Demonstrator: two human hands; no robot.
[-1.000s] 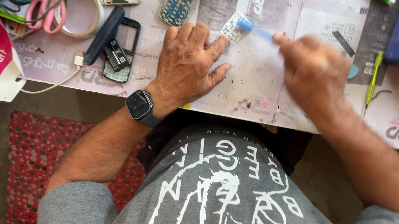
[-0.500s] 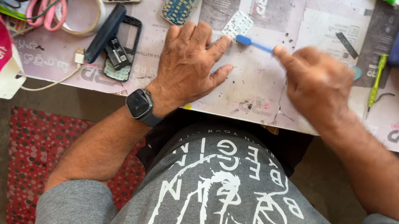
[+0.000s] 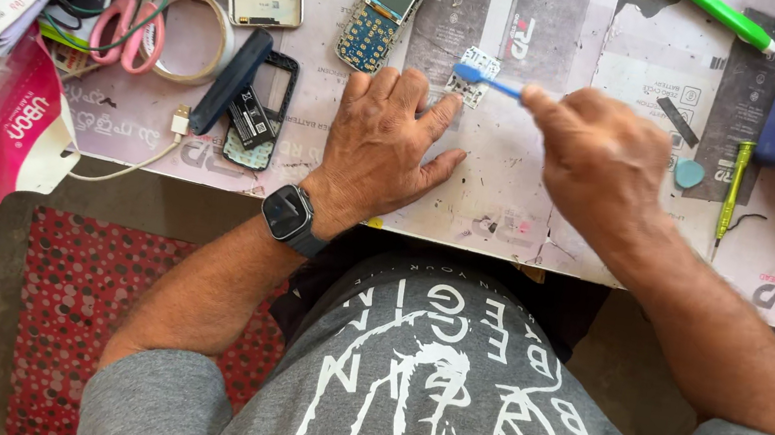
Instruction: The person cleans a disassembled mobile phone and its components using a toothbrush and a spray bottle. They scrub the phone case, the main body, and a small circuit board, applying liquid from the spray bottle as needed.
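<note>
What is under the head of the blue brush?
The blue brush, held by the right hand, rests its head on a small white keypad sheet. The left hand pins the sheet's near edge, hiding that part. Beneath lies the paper-covered table.

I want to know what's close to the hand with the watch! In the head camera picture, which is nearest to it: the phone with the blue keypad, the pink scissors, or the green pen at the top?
From the left hand:
1. Phone with the blue keypad, just above the fingers.
2. Pink scissors, far left.
3. Green pen, top right, past the right hand.
</note>
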